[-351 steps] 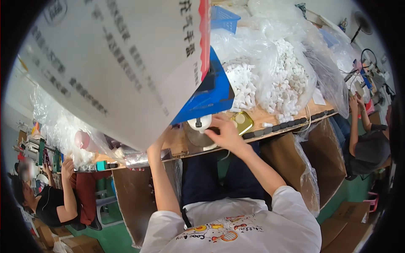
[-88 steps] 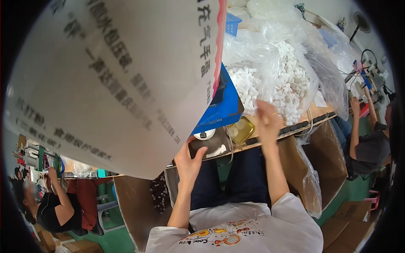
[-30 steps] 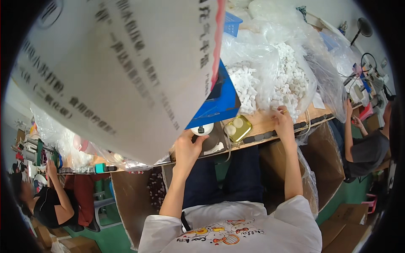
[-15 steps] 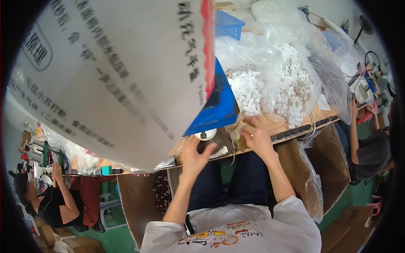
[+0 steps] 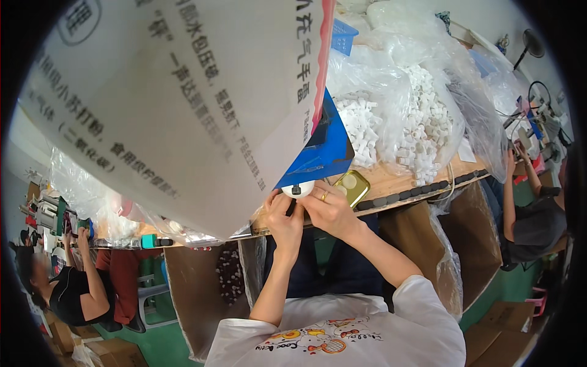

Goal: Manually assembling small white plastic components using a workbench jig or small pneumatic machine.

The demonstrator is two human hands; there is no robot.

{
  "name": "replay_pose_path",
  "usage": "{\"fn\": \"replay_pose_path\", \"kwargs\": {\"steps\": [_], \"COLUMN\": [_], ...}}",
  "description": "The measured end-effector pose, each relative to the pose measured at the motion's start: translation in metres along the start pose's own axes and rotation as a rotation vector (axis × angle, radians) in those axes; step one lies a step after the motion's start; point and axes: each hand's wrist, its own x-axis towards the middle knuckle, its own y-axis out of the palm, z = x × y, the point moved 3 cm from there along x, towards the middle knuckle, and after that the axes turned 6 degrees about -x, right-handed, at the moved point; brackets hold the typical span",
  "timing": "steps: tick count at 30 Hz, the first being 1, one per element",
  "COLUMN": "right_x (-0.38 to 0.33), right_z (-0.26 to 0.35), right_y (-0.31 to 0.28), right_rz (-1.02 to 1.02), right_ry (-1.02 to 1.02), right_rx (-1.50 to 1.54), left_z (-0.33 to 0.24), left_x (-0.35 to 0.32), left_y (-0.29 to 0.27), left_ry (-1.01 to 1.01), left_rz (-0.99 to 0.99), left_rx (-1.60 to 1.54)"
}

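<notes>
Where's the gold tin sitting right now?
In the head view the gold tin lies flat on the wooden table, just right of the right hand and below the blue box, near the table's front edge.

A small round white part (image 5: pixel 298 189) with a dark centre sits at the near edge of the wooden bench, just under the blue bin's corner. It is pinched between the fingertips of the left hand (image 5: pixel 284 215) and the right hand (image 5: pixel 330 208), which meet around it.

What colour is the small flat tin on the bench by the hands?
Gold, the rounded metal tin, head view.
</notes>
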Motion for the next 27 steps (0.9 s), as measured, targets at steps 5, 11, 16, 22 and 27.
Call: {"fn": "replay_pose_path", "kwargs": {"steps": [5, 11, 16, 22, 27], "right_x": [-0.02, -0.021, -0.018, -0.005, -0.001], "right_z": [-0.062, -0.12, -0.122, -0.104, -0.066], "right_y": [-0.035, -0.045, -0.034, -0.032, -0.02], "right_rz": [-0.065, 0.01, 0.143, 0.051, 0.077], "right_ry": [0.557, 0.439, 0.387, 0.467, 0.621], "right_rx": [-0.014, -0.507, -0.736, -0.456, 0.123], "left_z": [0.03, 0.008, 0.002, 0.011, -0.036], "left_x": [0.019, 0.018, -0.002, 0.01, 0.027], "left_y": [-0.008, -0.016, -0.021, -0.008, -0.032], "left_ry": [-0.22, -0.018, -0.118, -0.245, -0.078], "left_rz": [0.202, 0.251, 0.103, 0.109, 0.281], "left_rx": [-0.186, 0.085, -0.049, -0.134, -0.107]}}
